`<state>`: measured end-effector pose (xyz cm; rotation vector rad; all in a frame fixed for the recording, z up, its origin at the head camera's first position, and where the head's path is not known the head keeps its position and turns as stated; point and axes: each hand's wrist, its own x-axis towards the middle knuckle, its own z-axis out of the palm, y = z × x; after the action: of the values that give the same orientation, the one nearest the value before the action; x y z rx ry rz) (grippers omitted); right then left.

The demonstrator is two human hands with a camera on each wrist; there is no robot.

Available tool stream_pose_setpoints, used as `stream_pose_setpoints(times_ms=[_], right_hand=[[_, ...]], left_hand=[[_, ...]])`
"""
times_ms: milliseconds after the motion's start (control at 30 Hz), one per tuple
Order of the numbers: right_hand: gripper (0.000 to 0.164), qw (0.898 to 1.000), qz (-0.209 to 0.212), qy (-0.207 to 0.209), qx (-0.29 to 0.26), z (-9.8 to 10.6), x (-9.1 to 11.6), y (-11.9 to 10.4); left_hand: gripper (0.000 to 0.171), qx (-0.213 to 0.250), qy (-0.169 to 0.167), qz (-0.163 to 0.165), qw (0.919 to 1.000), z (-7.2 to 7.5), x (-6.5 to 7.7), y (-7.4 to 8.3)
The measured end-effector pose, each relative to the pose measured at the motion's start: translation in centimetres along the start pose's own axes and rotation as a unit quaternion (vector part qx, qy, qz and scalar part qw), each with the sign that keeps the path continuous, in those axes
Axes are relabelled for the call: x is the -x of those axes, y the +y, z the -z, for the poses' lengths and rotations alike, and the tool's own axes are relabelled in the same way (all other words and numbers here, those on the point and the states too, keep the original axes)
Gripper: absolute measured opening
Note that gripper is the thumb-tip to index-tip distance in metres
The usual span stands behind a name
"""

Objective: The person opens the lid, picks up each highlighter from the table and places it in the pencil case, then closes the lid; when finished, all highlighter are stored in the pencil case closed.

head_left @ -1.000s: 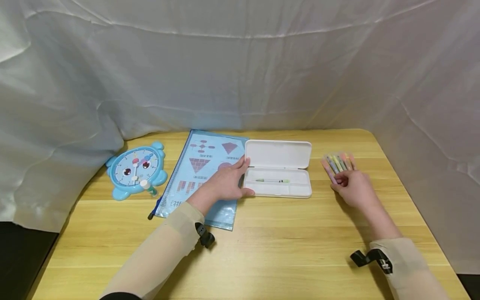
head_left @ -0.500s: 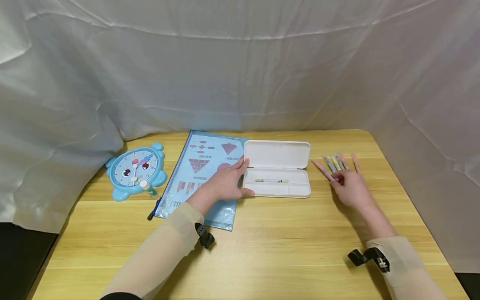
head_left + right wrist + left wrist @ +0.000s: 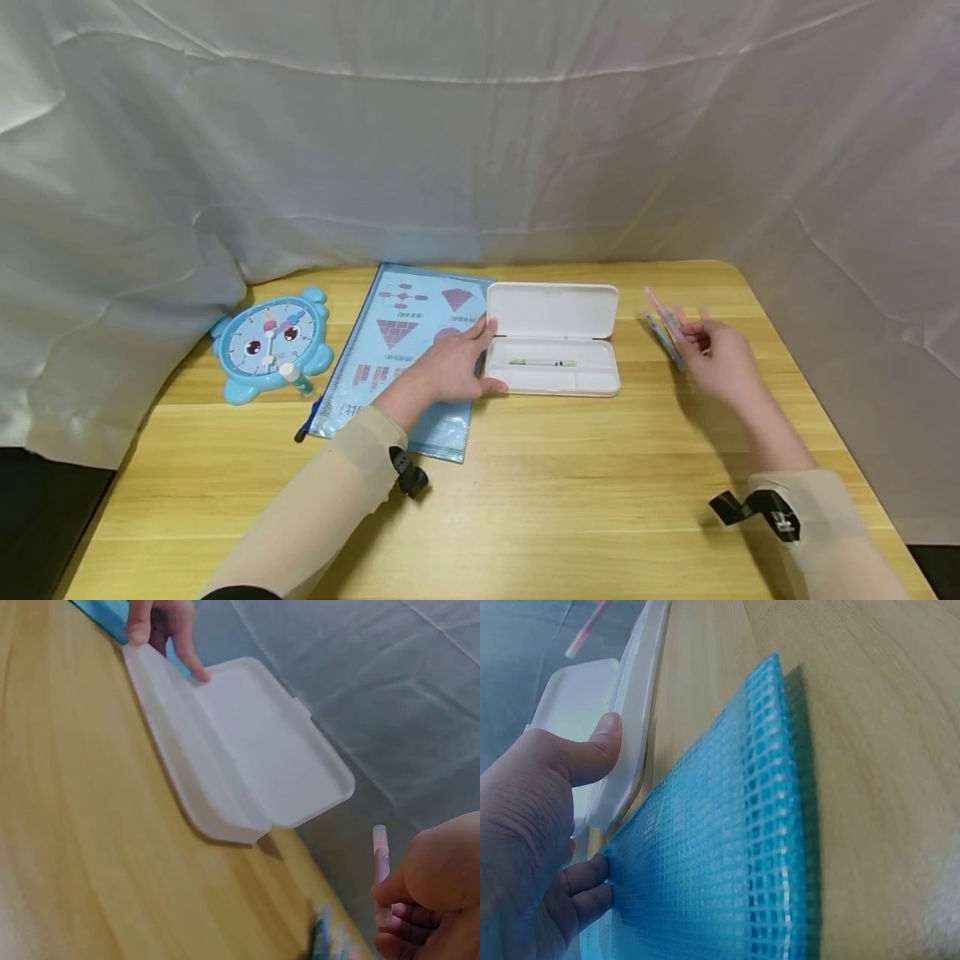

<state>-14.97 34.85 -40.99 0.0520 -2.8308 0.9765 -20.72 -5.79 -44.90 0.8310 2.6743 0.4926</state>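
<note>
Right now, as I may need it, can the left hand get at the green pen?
Probably yes: the left hand touches the white case at its left end, the lid is open, and nothing visible covers the green pen.

Near the table's right edge (image 3: 750, 400), the right hand (image 3: 720, 362) hides the lower ends of the pens (image 3: 663, 340), and blur leaves their number uncertain. The right wrist view cuts those pens off at the bottom; there the thumb covers the middle of the pink pen (image 3: 382, 862). The left hand (image 3: 453, 362) and sleeve (image 3: 315, 500) cover part of the blue zip pouch (image 3: 397, 333), whose captions are too small to read. The table's front edge is out of frame.
</note>
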Motion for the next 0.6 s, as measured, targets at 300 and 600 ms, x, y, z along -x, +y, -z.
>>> stream_pose_setpoints(times_ms=[300, 600], right_hand=[[0.026, 1.000, 0.013, 0.022, -0.016, 0.8, -0.5, -2.0], [0.025, 0.998, 0.052, 0.032, -0.031, 0.5, -1.6, -4.6]], left_hand=[[0.113, -0.003, 0.002, -0.002, 1.0000, -0.1, 0.0, 0.0], [0.113, -0.002, 0.002, -0.006, 1.0000, 0.0, -0.1, 0.0]])
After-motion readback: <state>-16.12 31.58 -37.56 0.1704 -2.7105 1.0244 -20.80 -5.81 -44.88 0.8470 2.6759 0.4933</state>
